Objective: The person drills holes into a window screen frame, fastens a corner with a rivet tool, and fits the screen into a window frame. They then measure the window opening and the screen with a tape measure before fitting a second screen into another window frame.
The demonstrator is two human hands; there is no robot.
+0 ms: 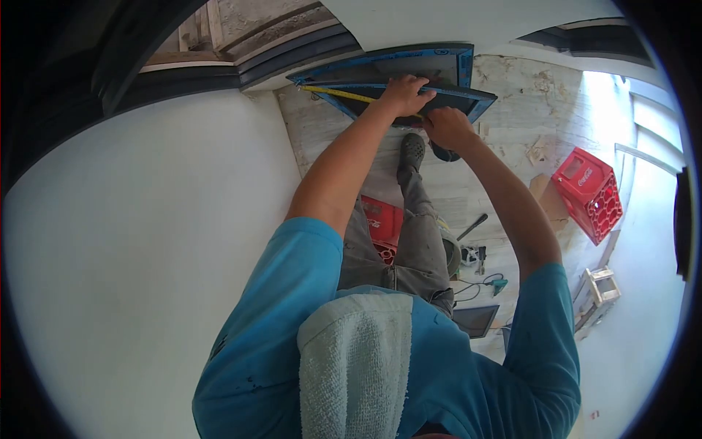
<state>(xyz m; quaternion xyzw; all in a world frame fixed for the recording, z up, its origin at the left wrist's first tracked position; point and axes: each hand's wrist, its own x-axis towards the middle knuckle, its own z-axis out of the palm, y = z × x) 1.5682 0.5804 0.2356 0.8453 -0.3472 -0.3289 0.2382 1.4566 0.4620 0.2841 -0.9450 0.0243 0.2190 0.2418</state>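
Note:
Leaning near the wall at the top centre are dark framed panels [466, 69] with blue film along their edges. A yellow measuring tape [340, 93] stretches from the left corner of the front panel towards my hands. My left hand [404, 95] lies over the front panel's upper edge with its fingers apart, close to the tape. My right hand [450, 128] is closed just right of it, at the tape's near end; what it grips is hidden by the fingers.
A red crate [589, 190] stands on the floor at the right, another red crate [382, 219] between my legs. Near my right leg are a bucket [450, 252], a green tool [499, 284] with a cord and a dark panel [475, 320]. A white wall [153, 212] fills the left.

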